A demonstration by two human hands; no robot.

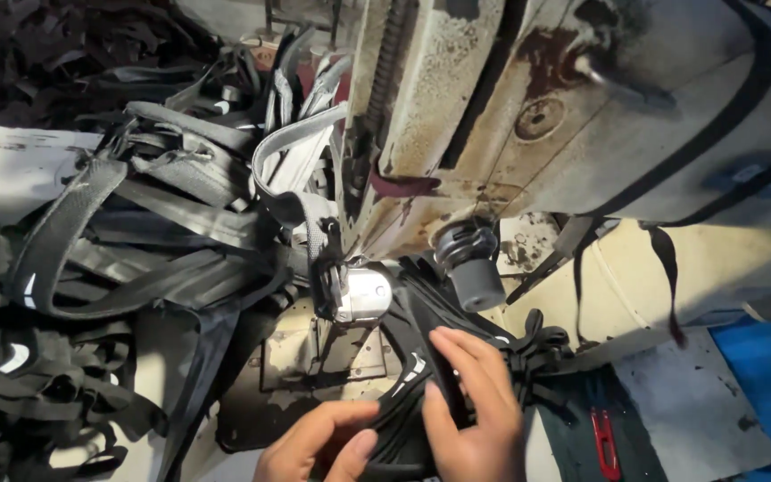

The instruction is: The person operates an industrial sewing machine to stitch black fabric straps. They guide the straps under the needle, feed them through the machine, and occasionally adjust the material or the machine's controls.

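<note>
Head view | stained white table (698,419) | black strap pile (136,268) | worn sewing machine (528,98)

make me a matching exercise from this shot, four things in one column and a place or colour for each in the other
Things:
1. left hand
2. right hand
3. snips
4. strap pile

Places or colours:
A. red handles, at lower right
B. heaped at the left
C. flat on top of the black piece
D. pinching the black piece's lower edge

Pairs: 1-D, 2-C, 3-A, 4-B
</note>
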